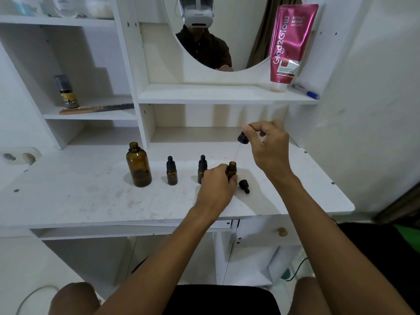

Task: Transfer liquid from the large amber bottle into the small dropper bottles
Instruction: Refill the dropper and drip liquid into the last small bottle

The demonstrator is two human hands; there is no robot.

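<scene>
The large amber bottle [138, 165] stands uncapped at the left of the white tabletop [79, 196], a little dark liquid at its bottom. Two small amber dropper bottles stand capped to its right, one [172, 171] free and one [201, 168] partly behind my left hand [217, 180]. That hand grips a third small bottle [231, 169], which is uncapped. My right hand [268, 144] pinches a black dropper [242, 138] by its bulb above this bottle, its thin glass tube pointing down at the mouth. Another black dropper cap [244, 185] lies on the table beside my left hand.
A shelf unit with an oval mirror [216, 30] rises behind the table. A pink tube [291, 44] and a blue pen [305, 92] sit on the upper shelf. A small spray can [66, 92] and a comb [95, 108] rest on the left shelf.
</scene>
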